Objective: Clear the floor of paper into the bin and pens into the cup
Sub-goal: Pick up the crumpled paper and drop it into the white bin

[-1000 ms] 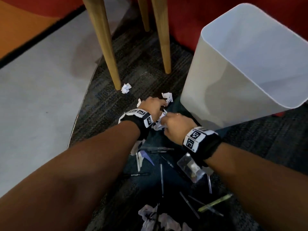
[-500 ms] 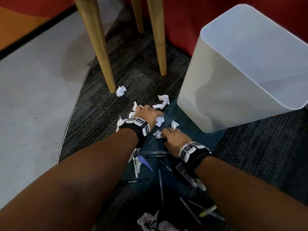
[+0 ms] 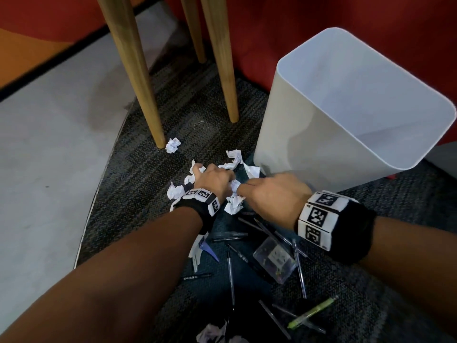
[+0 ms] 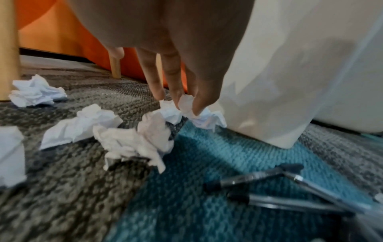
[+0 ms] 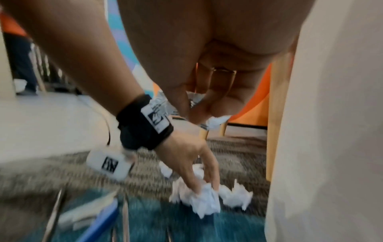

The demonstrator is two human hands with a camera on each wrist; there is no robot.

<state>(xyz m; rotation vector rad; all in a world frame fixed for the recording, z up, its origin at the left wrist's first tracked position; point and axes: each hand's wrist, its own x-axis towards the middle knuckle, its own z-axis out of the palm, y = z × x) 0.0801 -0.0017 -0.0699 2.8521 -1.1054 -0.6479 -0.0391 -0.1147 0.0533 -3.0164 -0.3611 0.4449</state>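
Several crumpled white paper balls (image 3: 233, 205) lie on the carpet beside the white bin (image 3: 309, 144). My left hand (image 3: 212, 179) is down in the pile. In the left wrist view its fingertips (image 4: 184, 104) pinch a small paper ball (image 4: 186, 102) on the floor. My right hand (image 3: 247, 189) hovers just right of it with its fingers curled round crumpled paper (image 5: 216, 122). Several dark pens (image 3: 231, 276) and a green pen (image 3: 314, 313) lie nearer me. A clear plastic cup (image 3: 274, 259) lies on its side among them.
Wooden chair legs (image 3: 138, 82) stand behind the pile, with one paper ball (image 3: 173, 145) at the foot of the nearest. A red wall is behind the bin. More paper (image 3: 212, 332) lies at the bottom edge. Grey smooth floor (image 3: 49, 157) lies to the left of the carpet.
My right hand has risen off the floor with paper in its fingers. My left hand has stayed low in the paper pile and closed on a ball.
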